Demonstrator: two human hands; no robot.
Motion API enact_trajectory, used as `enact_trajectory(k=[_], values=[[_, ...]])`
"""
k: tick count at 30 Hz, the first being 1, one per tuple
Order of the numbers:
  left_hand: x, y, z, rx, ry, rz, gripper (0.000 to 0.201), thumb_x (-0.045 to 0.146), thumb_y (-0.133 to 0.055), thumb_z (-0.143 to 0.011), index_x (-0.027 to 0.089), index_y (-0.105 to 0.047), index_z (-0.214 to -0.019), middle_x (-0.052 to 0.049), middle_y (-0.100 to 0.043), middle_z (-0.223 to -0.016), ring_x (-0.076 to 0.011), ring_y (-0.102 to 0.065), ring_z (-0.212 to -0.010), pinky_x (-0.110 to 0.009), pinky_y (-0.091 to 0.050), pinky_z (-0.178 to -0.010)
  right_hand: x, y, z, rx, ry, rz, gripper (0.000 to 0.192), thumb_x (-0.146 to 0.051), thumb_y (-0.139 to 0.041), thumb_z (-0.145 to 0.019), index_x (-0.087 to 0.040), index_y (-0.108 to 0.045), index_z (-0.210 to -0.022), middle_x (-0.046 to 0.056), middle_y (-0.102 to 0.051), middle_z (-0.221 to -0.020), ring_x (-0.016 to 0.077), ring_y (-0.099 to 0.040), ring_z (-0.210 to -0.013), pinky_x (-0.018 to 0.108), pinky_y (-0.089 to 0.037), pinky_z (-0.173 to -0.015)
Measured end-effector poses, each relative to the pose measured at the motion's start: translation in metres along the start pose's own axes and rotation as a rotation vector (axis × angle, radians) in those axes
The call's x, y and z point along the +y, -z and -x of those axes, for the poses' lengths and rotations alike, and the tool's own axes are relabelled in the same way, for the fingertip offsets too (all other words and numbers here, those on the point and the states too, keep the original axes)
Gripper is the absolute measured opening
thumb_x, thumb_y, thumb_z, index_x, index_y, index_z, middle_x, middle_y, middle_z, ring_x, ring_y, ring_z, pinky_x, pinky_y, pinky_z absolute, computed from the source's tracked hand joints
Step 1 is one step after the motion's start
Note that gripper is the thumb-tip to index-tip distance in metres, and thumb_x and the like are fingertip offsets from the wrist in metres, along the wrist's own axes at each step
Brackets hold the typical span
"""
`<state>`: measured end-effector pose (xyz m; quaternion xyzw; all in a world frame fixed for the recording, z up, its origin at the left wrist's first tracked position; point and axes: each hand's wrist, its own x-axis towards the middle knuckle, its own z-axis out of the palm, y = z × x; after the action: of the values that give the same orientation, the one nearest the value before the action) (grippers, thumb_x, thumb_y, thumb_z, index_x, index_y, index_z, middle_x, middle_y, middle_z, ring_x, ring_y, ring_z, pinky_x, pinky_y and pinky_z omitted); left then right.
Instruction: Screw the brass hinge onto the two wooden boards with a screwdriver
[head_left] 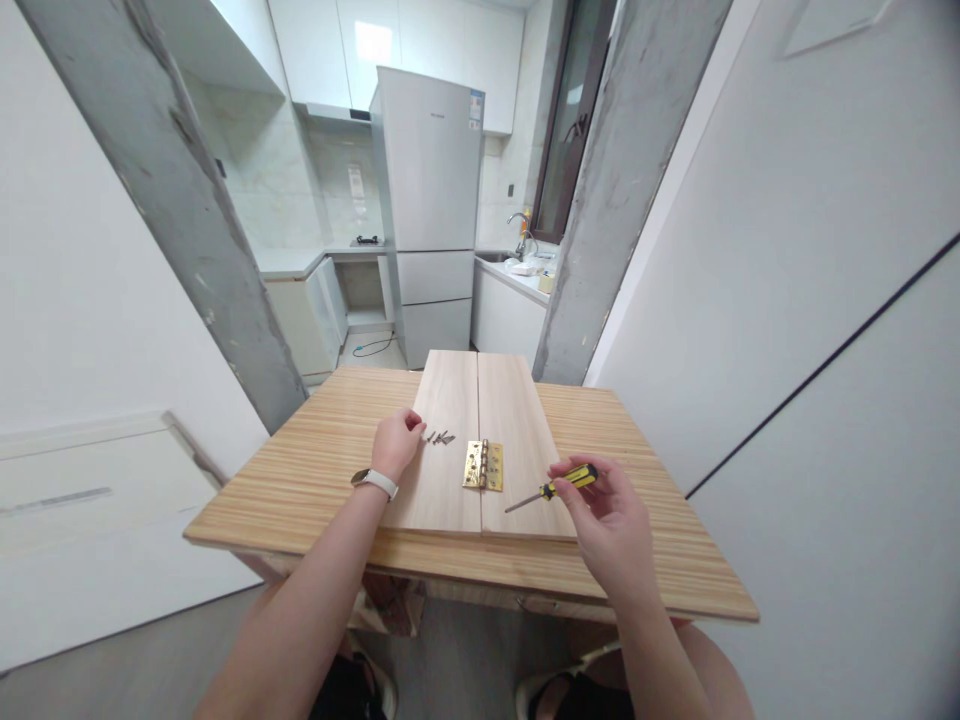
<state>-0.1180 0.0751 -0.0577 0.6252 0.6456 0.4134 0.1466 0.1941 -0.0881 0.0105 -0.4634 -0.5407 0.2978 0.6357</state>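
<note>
**Hands at hinge and screws, boards on tabletop**

Two boards [450,400] lie side by side on the tabletop [300,480], seam running away from the person; their near ends stop just short of the tabletop's near edge. A brass hinge [482,466] sits flat across the seam. Left hand [395,443] rests on the left board, fingers curled narrow at the screws [440,437], touching or just beside them; cannot tell which. Right hand [611,515] holds a screwdriver [555,488] by its yellow handle, fingers pinched on it, tip pointing toward the hinge but apart from it. Bare tabletop lies open left and right of the boards. Fridge [431,200] stands well beyond the far edge.
</note>
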Motion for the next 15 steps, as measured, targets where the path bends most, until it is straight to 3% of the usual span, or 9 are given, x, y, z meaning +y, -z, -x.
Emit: enact_trajectory(k=[7, 10, 15], values=[[-0.002, -0.004, 0.012, -0.112, -0.061, -0.012, 0.011, 0.023, -0.064, -0.088, 0.02, -0.075, -0.088, -0.008, -0.079, -0.09, -0.0216, -0.071, -0.084, -0.032, -0.052, -0.079, 0.006, 0.007, -0.001, 0.101, -0.024, -0.046, 0.038, -0.039, -0.08, -0.086, -0.025, -0.062, -0.116, 0.01, -0.075, -0.104, 0.0273, -0.073, -0.098, 0.052, -0.058, -0.095], [0.002, -0.004, 0.014, -0.139, -0.091, 0.001, 0.013, 0.019, -0.062, -0.088, 0.02, -0.075, -0.089, -0.008, -0.078, -0.09, -0.0217, -0.071, -0.085, -0.033, -0.052, -0.08, 0.003, -0.003, -0.009, 0.17, -0.014, -0.115, 0.039, -0.039, -0.08, -0.085, -0.024, -0.061, -0.116, 0.01, -0.076, -0.104, 0.0263, -0.073, -0.097, 0.05, -0.057, -0.094], [0.011, 0.002, 0.025, -0.157, -0.104, 0.034, 0.016, 0.018, -0.059, -0.089, 0.019, -0.074, -0.094, -0.008, -0.079, -0.095, -0.0214, -0.072, -0.087, -0.032, -0.053, -0.081, 0.006, -0.027, -0.026, 0.171, 0.027, -0.21, 0.027, -0.04, -0.073, -0.091, -0.024, -0.061, -0.11, 0.007, -0.072, -0.1, 0.0231, -0.069, -0.097, 0.046, -0.053, -0.095]])
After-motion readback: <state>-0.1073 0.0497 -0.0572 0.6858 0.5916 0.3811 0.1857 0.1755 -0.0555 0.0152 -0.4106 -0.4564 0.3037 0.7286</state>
